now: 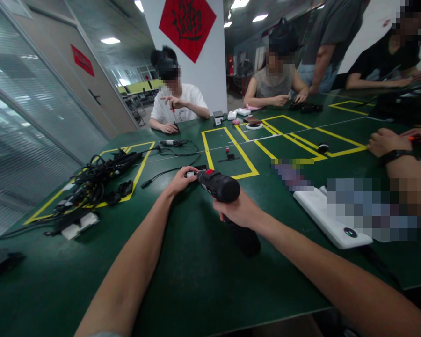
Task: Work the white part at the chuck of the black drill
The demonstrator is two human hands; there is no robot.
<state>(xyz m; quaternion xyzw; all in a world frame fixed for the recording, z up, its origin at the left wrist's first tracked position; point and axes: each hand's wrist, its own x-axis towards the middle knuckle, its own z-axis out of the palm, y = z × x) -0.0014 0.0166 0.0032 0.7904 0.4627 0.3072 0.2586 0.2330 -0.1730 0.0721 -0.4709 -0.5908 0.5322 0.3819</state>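
Note:
My right hand [241, 209] is wrapped around the grip of a black cordless drill [221, 186] with a red switch on top. The drill points forward and left, its chuck close to the fingers of my left hand [181, 179]. Those fingers are closed at the drill's front end, around something small that I cannot make out. A whitish piece shows at the fingertips, and a flat dark object [200, 167] lies just beyond them. The tip of the drill is mostly hidden by its own body.
Tangled black cables and adapters [101, 180] cover the left side. A white power bank [331, 217] lies at the right. Yellow tape [250, 161] marks rectangles on the green table [185, 276]. Several people sit around it; a co-worker's hand [389, 142] rests at the right.

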